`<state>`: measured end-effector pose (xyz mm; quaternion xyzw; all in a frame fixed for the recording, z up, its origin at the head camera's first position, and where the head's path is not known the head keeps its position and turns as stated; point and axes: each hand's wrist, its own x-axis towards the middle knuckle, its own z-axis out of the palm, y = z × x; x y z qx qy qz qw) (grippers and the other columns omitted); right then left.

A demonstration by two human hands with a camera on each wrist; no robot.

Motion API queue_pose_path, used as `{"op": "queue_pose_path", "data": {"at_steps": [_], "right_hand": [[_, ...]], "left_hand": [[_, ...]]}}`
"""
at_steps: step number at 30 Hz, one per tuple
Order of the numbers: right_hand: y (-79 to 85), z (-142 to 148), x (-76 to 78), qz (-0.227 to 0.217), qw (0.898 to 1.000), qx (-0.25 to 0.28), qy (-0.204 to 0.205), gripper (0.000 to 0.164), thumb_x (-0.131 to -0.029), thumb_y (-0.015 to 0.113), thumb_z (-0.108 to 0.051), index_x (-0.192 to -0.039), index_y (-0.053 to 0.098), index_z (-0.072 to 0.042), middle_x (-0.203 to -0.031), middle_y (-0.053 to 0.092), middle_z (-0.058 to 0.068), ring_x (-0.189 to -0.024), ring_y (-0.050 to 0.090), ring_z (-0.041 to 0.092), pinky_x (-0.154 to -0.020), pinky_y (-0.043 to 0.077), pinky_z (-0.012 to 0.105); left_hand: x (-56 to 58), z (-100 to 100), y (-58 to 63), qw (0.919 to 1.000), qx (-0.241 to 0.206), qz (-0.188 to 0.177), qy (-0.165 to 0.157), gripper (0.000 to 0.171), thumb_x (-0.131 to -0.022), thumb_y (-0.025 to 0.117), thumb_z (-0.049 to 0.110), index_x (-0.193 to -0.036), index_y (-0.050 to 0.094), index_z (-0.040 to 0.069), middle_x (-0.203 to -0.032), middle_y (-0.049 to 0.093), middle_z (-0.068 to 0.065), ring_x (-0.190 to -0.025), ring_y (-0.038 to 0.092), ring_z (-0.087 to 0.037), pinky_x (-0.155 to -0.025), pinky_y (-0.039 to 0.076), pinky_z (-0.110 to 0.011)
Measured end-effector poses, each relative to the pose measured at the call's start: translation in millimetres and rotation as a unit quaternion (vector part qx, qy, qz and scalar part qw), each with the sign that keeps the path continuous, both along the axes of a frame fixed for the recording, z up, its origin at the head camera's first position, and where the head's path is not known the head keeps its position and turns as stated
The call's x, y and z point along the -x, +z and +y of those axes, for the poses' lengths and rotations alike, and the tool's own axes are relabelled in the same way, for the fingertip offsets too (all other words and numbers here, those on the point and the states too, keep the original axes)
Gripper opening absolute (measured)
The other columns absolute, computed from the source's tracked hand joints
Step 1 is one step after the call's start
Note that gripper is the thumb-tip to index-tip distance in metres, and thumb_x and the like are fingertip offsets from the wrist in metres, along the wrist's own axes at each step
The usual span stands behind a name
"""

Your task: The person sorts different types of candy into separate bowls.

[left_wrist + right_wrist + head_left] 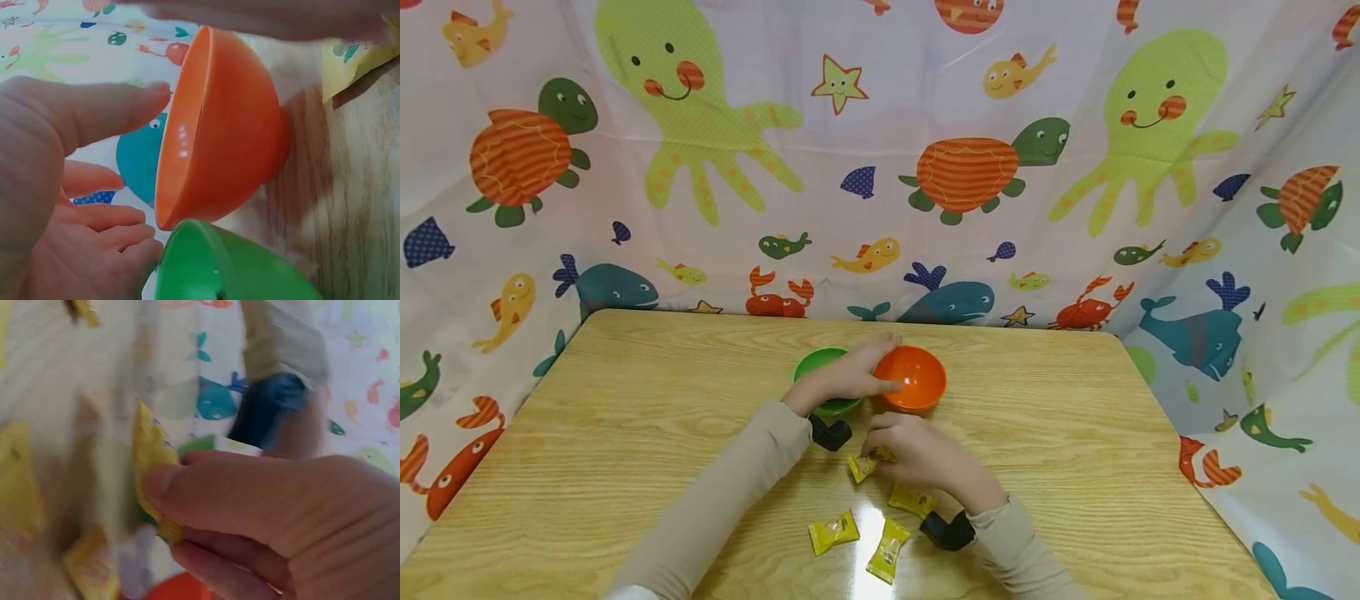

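Note:
My left hand (852, 372) reaches over a green bowl (818, 359), its thumb extending over the near rim of an orange bowl (917, 379). The left wrist view shows the thumb apart from the other fingers, which are loosely bent at the orange bowl's mouth, holding nothing. Just in front of the bowls, my right hand (917, 450) pinches a small yellow wrapped candy (149, 447) between thumb and fingers. Below that hand another yellow candy (912, 500) lies partly covered. Both bowls stand upright side by side, and the left hand and wrist hide part of the green one.
Two more wrapped candies lie nearer the front, one to the left (833, 533) and one to the right (887, 552). A black strap device (831, 433) sits on each wrist. Behind the wooden table (647, 392) hangs a curtain (880, 217) with sea animals.

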<state>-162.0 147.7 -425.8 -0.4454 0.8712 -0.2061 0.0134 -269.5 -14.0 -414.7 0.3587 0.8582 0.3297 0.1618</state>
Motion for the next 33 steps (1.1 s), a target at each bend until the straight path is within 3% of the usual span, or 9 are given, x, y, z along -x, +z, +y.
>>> {"op": "queue_pose_path", "data": {"at_steps": [10,13,17,24,33], "right_hand": [[34.3,23,-4.8,-0.027,0.997,0.067,0.026,0.022,-0.079,0.079,0.003,-0.098,0.075,-0.008,-0.1,0.067,0.001,-0.093,0.062,0.013,-0.086,0.053,0.025],[40.6,31,-5.5,-0.03,0.995,0.09,0.022,0.024,-0.08,0.078,0.004,-0.101,0.074,-0.008,-0.104,0.067,0.0,-0.096,0.062,0.013,-0.087,0.054,0.029],[44.3,41,-3.2,-0.031,0.992,0.122,0.019,0.024,-0.082,0.078,0.004,-0.103,0.074,-0.008,-0.105,0.066,0.0,-0.093,0.063,0.017,-0.084,0.055,0.034],[40.6,58,9.3,-0.017,0.985,0.174,-0.013,0.027,-0.082,0.078,0.004,-0.105,0.074,-0.01,-0.105,0.067,-0.002,-0.095,0.064,0.016,-0.085,0.055,0.033],[11.5,71,37.8,0.032,0.97,0.205,-0.122,0.025,-0.079,0.08,0.005,-0.102,0.075,-0.005,-0.101,0.069,0.004,-0.094,0.064,0.021,-0.087,0.055,0.044]], "left_hand": [[-16.0,14,-6.2,0.9995,0.004,0.0,0.03,0.096,-0.088,0.076,0.027,-0.157,0.015,0.0,-0.163,0.0,-0.023,-0.15,-0.008,-0.036,-0.118,0.013,-0.057],[-20.4,19,-9.2,0.9976,0.04,0.032,0.046,0.1,-0.087,0.075,0.036,-0.158,0.014,0.001,-0.161,0.0,-0.027,-0.148,-0.01,-0.04,-0.118,0.003,-0.058],[-23.1,24,-14.5,0.9905,0.09,0.08,0.066,0.103,-0.085,0.075,0.046,-0.157,0.017,0.0,-0.159,0.006,-0.032,-0.148,-0.002,-0.045,-0.115,-0.015,-0.056],[-21.7,25,-19.7,0.9839,0.105,0.121,0.079,0.096,-0.087,0.074,0.044,-0.154,0.026,-0.005,-0.156,0.023,-0.033,-0.146,0.017,-0.046,-0.118,-0.004,-0.056],[-23.8,26,-24.7,0.9846,0.067,0.126,0.1,0.11,-0.076,0.081,0.056,-0.151,0.03,-0.006,-0.153,0.034,-0.024,-0.144,0.023,-0.044,-0.119,-0.003,-0.053]]}}
